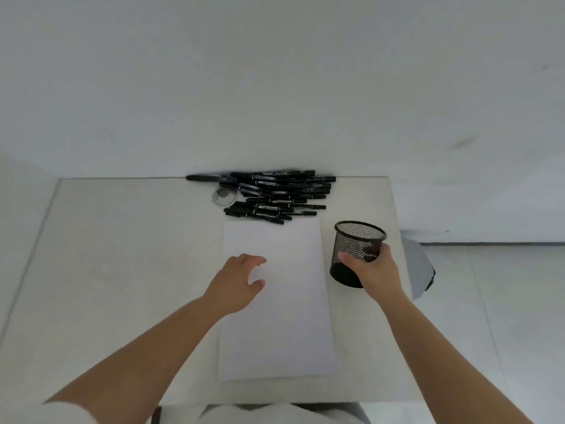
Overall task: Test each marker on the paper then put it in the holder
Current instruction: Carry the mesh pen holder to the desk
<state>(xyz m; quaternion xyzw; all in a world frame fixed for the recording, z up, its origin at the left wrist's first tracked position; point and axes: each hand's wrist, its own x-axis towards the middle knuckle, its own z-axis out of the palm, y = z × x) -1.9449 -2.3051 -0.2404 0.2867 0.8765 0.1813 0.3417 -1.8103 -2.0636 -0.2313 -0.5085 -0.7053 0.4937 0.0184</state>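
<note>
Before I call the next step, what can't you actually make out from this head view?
- Marker pile: too small and overlapping to count; cap states and label print unreadable.
- Mesh holder: right hand covers its near side; the floor inside is dark, so contents are uncertain.
- Paper: left hand hides a patch; faint marks would not show.
- Round clear object beside the pile: too blurred to identify.

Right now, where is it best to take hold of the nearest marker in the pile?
Probably at its mid-barrel, from the near side. The nearest marker lies flat at the pile's front edge, crosswise, with open table toward the paper. The free left hand is closest.
</note>
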